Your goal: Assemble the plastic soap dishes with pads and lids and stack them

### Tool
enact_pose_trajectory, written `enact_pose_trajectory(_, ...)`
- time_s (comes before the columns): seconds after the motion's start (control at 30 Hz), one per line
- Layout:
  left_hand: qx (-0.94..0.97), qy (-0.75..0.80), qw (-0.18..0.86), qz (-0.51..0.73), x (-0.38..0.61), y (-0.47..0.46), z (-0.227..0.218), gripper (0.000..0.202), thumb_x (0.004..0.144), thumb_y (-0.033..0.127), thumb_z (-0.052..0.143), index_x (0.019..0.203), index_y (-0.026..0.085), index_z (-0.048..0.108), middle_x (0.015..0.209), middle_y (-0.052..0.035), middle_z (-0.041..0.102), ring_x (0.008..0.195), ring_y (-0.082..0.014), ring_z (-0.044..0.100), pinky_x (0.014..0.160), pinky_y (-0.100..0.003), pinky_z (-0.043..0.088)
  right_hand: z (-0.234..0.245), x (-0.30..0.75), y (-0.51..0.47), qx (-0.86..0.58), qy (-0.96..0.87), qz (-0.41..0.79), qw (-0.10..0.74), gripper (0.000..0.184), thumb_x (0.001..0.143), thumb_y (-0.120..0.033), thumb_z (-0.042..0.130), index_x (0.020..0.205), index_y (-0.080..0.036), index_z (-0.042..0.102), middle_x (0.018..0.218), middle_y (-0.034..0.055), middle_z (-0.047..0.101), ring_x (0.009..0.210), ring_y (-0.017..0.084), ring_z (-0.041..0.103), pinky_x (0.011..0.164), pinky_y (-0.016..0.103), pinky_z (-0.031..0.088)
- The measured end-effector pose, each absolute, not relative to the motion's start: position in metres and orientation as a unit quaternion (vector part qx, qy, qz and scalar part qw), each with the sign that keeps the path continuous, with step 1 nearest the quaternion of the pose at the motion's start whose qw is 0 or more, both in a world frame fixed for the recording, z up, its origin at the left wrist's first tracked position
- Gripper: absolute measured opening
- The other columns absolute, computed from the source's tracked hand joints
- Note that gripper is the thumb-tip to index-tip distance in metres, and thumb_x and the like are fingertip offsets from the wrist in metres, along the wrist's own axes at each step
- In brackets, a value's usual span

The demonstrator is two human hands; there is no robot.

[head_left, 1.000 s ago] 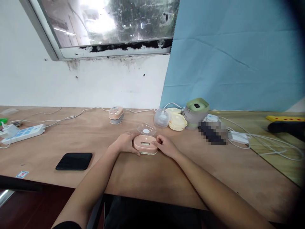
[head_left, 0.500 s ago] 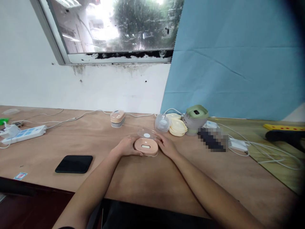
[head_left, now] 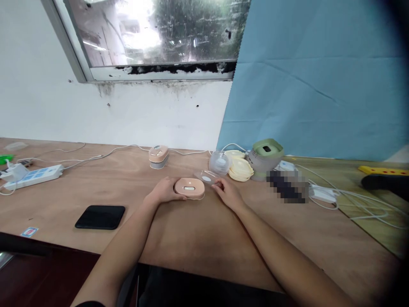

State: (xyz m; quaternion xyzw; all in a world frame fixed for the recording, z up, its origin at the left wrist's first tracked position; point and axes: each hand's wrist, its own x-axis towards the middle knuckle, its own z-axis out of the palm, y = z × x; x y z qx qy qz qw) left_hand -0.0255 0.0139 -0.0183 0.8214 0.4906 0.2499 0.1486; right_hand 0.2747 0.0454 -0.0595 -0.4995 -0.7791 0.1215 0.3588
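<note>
My left hand grips the left end of a pink oval box lid with a pale slot in its middle, low over the table. Between the fingers of my right hand is the edge of a clear plastic piece with a white round patch, held tilted just right of the pink lid. Behind it stand stacked clear plastic pieces. A pile of cream-yellow pieces sits beside them. The underside of the pink lid is hidden.
A pink-and-grey stack stands near the wall, and a green-and-grey stack at the right. A black phone lies at the left front. White power strips and cables run along both sides of the table.
My right hand has moved the clear piece right, away from the pink lid. My left hand and the lid have shifted slightly left and back.
</note>
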Motion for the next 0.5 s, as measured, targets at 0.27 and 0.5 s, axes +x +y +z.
enact_pose_trajectory(0.27, 0.812, 0.513, 0.102, 0.260, -0.027, 0.019, -0.031, 0.094, 0.066, 0.066, 0.067, 0.141, 0.017, 0.037, 0.120, -0.0150, 0.060, 0.109, -0.0329, 0.056, 0.089, -0.042, 0.044, -0.051, 0.270, 0.034, -0.482, -0.759, 0.110, 0.423, 0.029, 0.083, -0.045, 0.056, 0.097, -0.020, 0.056, 0.077, 0.0028, 0.058, 0.067, 0.017, 0.053, 0.065, 0.030, 0.043)
enact_pose_trajectory(0.5, 0.820, 0.443, 0.003, 0.362, -0.018, 0.017, -0.029, 0.046, 0.086, 0.037, 0.053, 0.129, 0.020, 0.049, 0.114, -0.0113, 0.064, 0.102, -0.0238, 0.060, 0.090, -0.039, 0.046, -0.042, 0.253, 0.014, -0.402, -0.803, 0.045, 0.437, 0.016, 0.083, -0.038, 0.053, 0.087, -0.022, 0.057, 0.083, 0.0063, 0.062, 0.073, 0.020, 0.057, 0.069, 0.033, 0.046)
